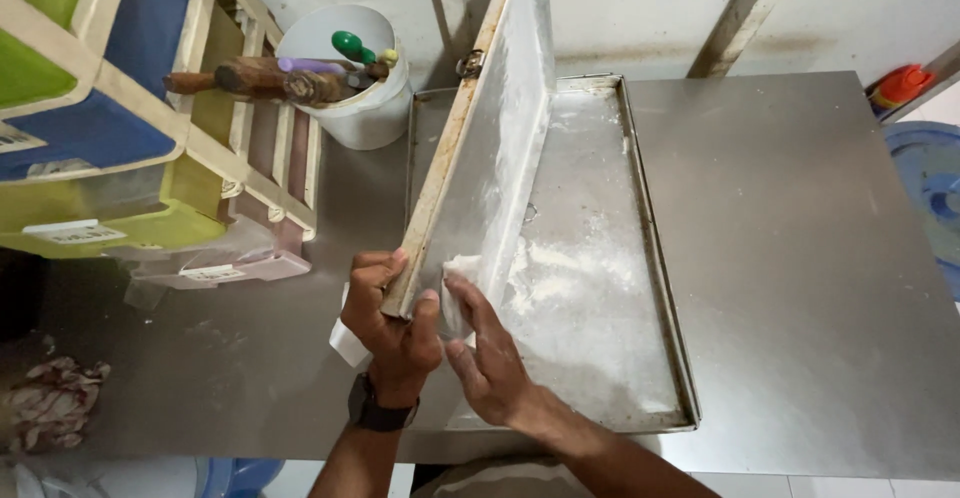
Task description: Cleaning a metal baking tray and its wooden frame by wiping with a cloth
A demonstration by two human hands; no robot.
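Your left hand (392, 320), nearest the lens with a dark watch (380, 413) on its wrist, is clamped around the lower corner of a metal baking tray (495, 148), thumb on the inner face and fingers wrapped over the rim. You hold that tray tilted up on edge, its floury inner side facing right, standing over a second flat tray (600, 288) that lies on the steel table (800, 258) and is dusted with white flour. Your right hand (485, 353) presses a small white scraper (458, 283) against the raised tray's inner face, fingers closed on it. Behind, a white bucket (365, 108) holds utensils, beside a coloured shelf rack (150, 128). A crumpled rag (55, 398) lies far left
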